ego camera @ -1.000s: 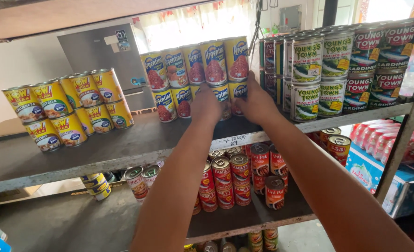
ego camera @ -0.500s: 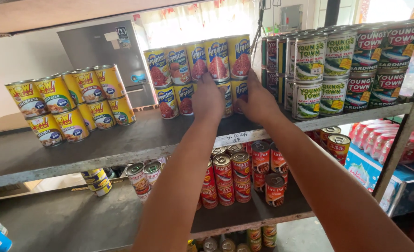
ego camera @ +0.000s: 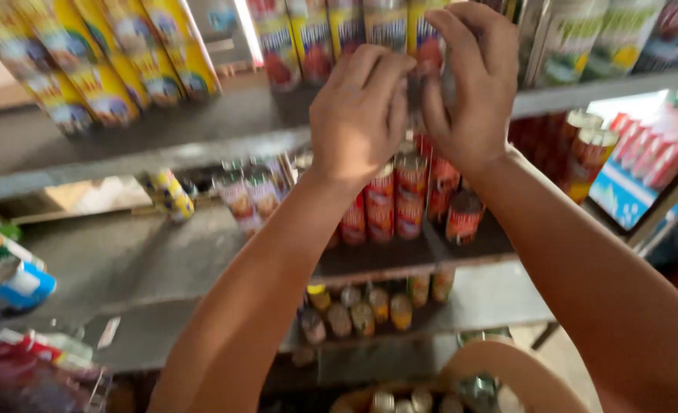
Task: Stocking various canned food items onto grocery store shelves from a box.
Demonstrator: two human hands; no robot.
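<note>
Both hands raised to the upper shelf [ego camera: 201, 138], closing on a can at its front edge.

Left hand [ego camera: 358, 115] and right hand [ego camera: 469, 84] meet, fingers curled narrow around a yellow-and-red can [ego camera: 428, 46], largely hidden; a firm hold cannot be confirmed. Advisable: support the can from both sides and keep it upright clear of the neighbouring cans. Below the upper shelf stand red cans [ego camera: 400, 203]; lower still, a basket [ego camera: 507, 367] holds several cans, tops showing.
</note>
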